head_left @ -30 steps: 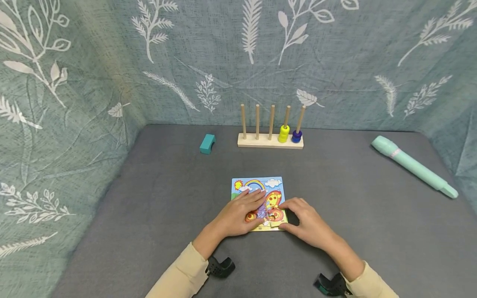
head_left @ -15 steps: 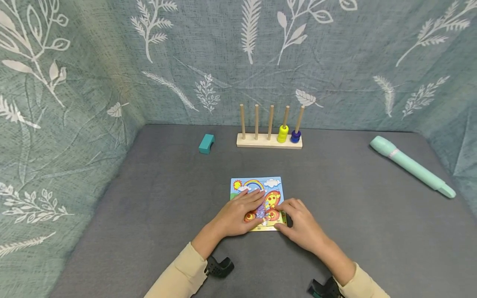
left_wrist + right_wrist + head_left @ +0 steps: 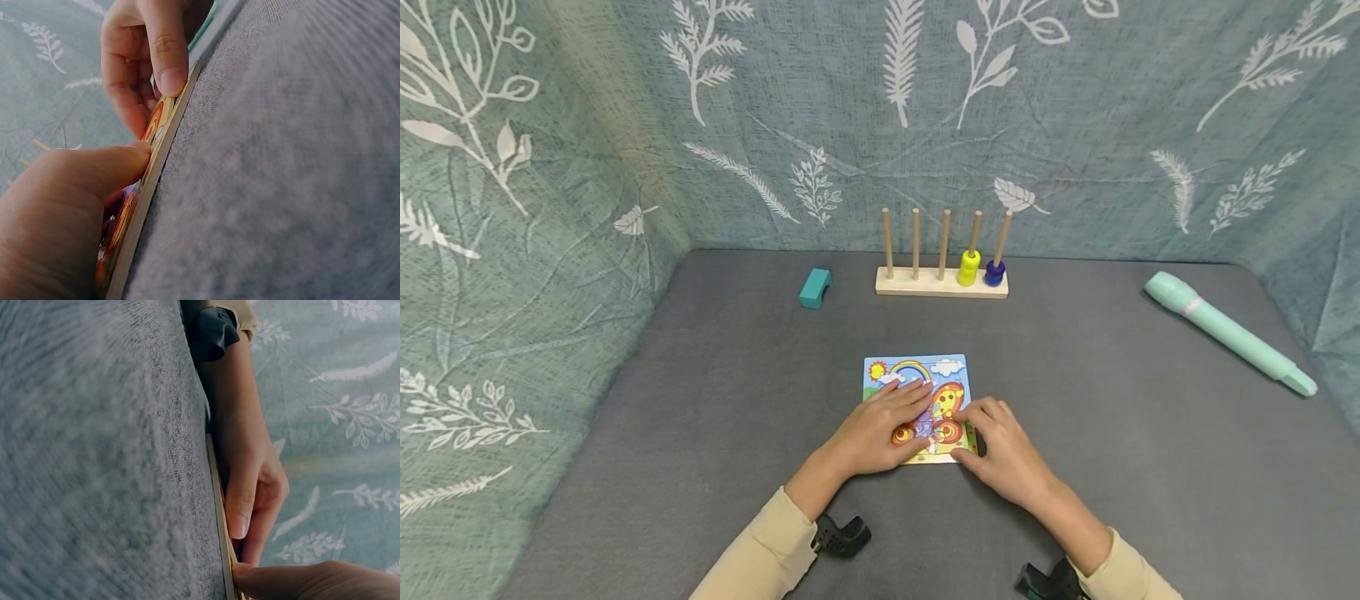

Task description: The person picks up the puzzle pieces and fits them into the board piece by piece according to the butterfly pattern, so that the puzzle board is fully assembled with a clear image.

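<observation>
A square jigsaw puzzle [image 3: 948, 367] with a butterfly, sun and rainbow lies flat on the table. My left hand [image 3: 880, 427] rests on its left and middle with straight fingers, covering part of the picture. At the lower right corner, my right hand [image 3: 1011, 450] holds a puzzle piece [image 3: 949, 433] between thumb and fingers. That piece shows an orange-red wing and sits level with the picture around it. In the left wrist view, both thumbs press near the front edge of the thin puzzle board [image 3: 145, 206]. From the right wrist, the board appears edge-on beneath the left hand [image 3: 250, 462].
Behind the puzzle stands a wooden peg stacker [image 3: 925, 286] with yellow and dark blue rings on two pegs. A teal arched block [image 3: 815, 287] lies left of it. Far right lies a mint-green marker-shaped object [image 3: 1232, 333]. Patterned curtains [image 3: 850, 150] border the table [image 3: 760, 375].
My right hand has moved slightly left and inward, and the lower right piece it holds has gone from tilted and offset to flush with the picture. The left hand stays in place.
</observation>
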Tool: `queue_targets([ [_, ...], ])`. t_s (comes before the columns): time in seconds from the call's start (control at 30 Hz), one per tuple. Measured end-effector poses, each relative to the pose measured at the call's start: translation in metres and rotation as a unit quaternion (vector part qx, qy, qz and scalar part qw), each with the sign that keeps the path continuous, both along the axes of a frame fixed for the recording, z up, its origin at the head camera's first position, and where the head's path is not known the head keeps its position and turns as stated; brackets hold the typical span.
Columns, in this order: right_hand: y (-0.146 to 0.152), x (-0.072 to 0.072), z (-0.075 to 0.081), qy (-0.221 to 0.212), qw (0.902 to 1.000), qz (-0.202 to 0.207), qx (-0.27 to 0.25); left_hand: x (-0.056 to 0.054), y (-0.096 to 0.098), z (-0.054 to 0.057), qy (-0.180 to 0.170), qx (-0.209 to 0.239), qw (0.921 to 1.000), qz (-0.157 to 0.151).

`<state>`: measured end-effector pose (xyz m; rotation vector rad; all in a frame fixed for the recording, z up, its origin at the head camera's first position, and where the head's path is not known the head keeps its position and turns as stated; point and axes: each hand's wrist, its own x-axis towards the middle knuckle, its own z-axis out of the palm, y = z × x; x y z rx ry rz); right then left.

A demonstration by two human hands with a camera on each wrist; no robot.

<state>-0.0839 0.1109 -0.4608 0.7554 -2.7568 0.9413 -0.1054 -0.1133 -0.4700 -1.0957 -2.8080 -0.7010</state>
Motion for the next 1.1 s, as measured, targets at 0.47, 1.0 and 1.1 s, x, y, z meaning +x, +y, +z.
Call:
queue_targets([
  [0.47,0.0045,0.0005,-0.0001,0.003,0.9999,0.012,-0.007,-0.0006,0.0028,0.0003,-0.006,0.001,1.0000,-0.004],
  [1.0,0.0023,-0.0007,-0.0035,0.032,0.9974,0.050,0.040,0.0005,0.0007,-0.0012,0.012,0.006,0.9999,-0.009],
  [1.1,0.0043,-0.0014,-0.0020,0.021,0.9982,0.048,0.030,0.0010,-0.0005,-0.0021,0.022,0.027,0.9993,-0.012],
])
